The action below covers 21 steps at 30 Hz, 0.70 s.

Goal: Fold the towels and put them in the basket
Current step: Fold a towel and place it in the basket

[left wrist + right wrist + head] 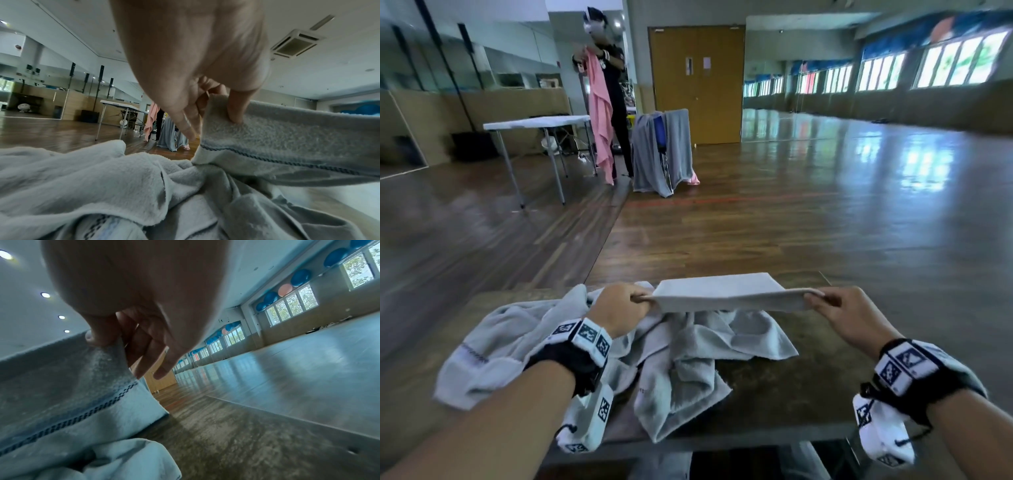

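Grey towel held taut between two hands above the table.

The left hand (619, 306) pinches one end of a folded grey towel (726, 293), thumb (236, 105) pressed on top and fingers tucked under the edge. The towel stretches flat from there across to the right hand (849, 315), which pinches the other end the same way, thumb (98, 335) over the cloth. Just under both hands a heap of loose grey towels (592, 346) lies crumpled on the brown table (808, 394), spilling out beyond the left wrist. No basket shows near either hand.
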Each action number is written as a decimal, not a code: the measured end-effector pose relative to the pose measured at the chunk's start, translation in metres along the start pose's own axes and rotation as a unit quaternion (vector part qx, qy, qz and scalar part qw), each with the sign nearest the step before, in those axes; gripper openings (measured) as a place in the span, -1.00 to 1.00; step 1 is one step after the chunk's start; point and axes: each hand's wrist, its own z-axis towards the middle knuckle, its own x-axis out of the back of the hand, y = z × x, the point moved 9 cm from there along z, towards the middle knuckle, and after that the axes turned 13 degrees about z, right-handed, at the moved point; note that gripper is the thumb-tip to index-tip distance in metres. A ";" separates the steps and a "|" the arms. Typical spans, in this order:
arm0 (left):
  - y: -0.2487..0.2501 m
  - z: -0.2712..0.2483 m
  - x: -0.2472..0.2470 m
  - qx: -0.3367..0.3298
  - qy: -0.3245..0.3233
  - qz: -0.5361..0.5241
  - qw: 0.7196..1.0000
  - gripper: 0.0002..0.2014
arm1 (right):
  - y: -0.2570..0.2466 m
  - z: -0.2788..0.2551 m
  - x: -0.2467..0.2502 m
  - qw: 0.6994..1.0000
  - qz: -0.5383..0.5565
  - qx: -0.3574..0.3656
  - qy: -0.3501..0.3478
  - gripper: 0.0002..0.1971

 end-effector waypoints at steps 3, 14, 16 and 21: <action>0.016 -0.033 0.022 -0.001 0.005 -0.030 1.000 -0.61 | -0.034 -0.029 0.018 0.999 0.029 0.024 0.024 -0.83; 0.060 -0.126 0.040 -0.058 -0.135 -0.094 0.985 -0.84 | -0.089 -0.124 0.053 0.981 0.082 -0.120 -0.132 -0.84; 0.064 -0.132 0.028 -0.074 -0.193 -0.105 0.973 -0.65 | -0.081 -0.134 0.058 0.974 0.091 -0.144 -0.148 -0.76; 0.058 -0.112 -0.007 -0.068 -0.237 -0.064 0.967 -0.50 | -0.040 -0.127 0.051 0.973 0.090 -0.160 -0.138 -0.86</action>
